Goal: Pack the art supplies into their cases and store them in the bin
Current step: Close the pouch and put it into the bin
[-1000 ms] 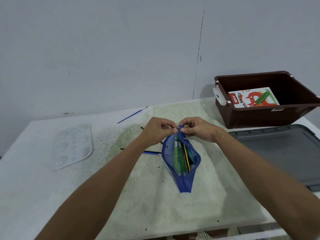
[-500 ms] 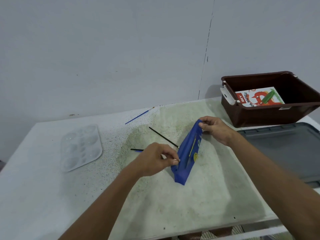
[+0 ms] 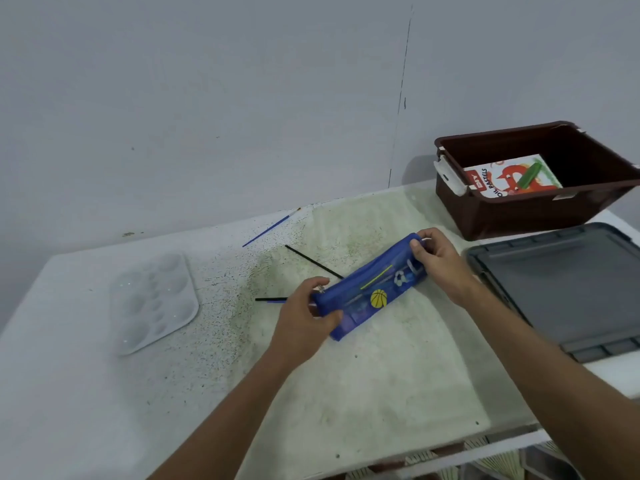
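Pouch [image 3: 372, 292], blue mesh with a basketball print, lies slantwise near the middle of the tabletop, gripped at both ends: the left hand [image 3: 304, 315] grasps its near-left end by the zipper pull, the right hand [image 3: 438, 259] pinches its far-right end. A second ago the pouch gaped open between both hands at its top, with pens showing inside; now it is flat and appears zipped, pens faintly visible through the mesh. Packing of this case thus looks complete, and transfer to the bin seems the likely next step. Bin [image 3: 540, 213], brown, stands at the far-right corner and holds an oil-pastel box [image 3: 498, 180] with a green crayon [image 3: 528, 176] lying on it. A grey lid [image 3: 568, 292] rests at the right edge, just beside the bin. Still unpacked: a blue brush [image 3: 268, 228] near the far edge, two black sticks [image 3: 313, 261] just left of the pouch, and a clear palette [image 3: 154, 301] toward the left edge.
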